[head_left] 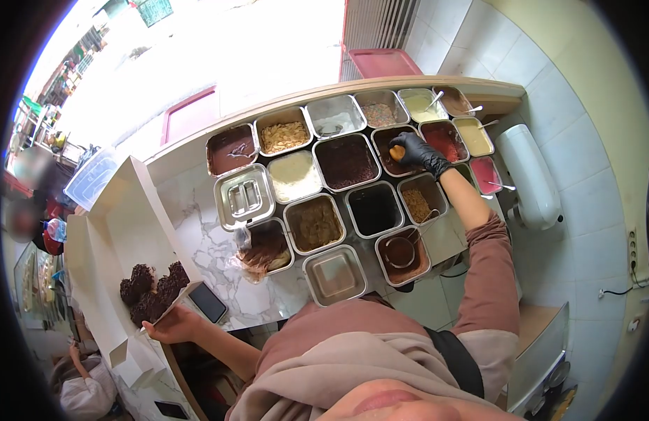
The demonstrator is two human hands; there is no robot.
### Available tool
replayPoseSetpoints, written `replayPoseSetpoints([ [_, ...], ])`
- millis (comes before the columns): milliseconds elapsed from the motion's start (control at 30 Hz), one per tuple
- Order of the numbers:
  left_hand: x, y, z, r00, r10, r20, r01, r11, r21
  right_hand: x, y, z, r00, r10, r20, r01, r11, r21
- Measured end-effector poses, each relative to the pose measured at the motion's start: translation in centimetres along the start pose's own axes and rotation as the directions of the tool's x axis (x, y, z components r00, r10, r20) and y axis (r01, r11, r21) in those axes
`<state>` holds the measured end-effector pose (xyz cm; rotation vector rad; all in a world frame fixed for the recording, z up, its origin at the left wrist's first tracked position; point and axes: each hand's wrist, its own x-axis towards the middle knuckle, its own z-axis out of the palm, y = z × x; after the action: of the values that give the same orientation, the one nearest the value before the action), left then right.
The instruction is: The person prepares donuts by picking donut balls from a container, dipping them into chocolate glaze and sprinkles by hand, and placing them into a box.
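Observation:
My right hand (424, 156), in a black glove, is closed on a small golden-brown piece of dough (397, 152). It is over a metal tub of dark brown contents (385, 139); whether the dough touches them I cannot tell. My bare left hand (173, 325) grips the near edge of a long white cardboard box (126, 203), its lower fingers hidden. Several pieces coated in dark chocolate sprinkles (150, 298) sit at the box's near end. Beside my right hand are a tub of red contents (445, 142) and a tub of brown crumbs (416, 203).
Several metal tubs of toppings fill the counter (198, 210), one under a steel lid (244, 196). Spoon handles stick out at the right, near a pale blue mixer (528, 175). A phone (208, 302) lies by the box. Another person (86, 386) is at lower left.

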<state>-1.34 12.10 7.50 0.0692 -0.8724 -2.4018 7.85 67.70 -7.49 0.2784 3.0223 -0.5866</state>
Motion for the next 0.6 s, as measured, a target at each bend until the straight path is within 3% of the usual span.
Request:
replayPoseSetpoints([
  [133,0.0,-0.7,0.8,0.998,0.020,-0.067,-0.018,0.999,0.029,0.6,0.3,0.1,0.998,-0.016,0.057,0.016,1.000,0.008],
  [333,-0.1,-0.6,-0.7,0.999,-0.019,-0.036,0.019,1.000,-0.010,1.0,1.1,0.9,0.992,-0.112,0.057,0.116,0.992,-0.058],
  [467,0.1,-0.8,-0.3,0.999,-0.018,-0.029,0.018,1.000,0.010,0.7,0.0,-1.9,0.992,-0.073,-0.099,0.082,0.992,0.091],
  [600,0.1,-1.0,-0.1,0.999,-0.002,-0.035,0.003,1.000,0.027,0.2,0.6,-3.1,0.996,-0.031,-0.085,0.043,0.989,0.144],
])
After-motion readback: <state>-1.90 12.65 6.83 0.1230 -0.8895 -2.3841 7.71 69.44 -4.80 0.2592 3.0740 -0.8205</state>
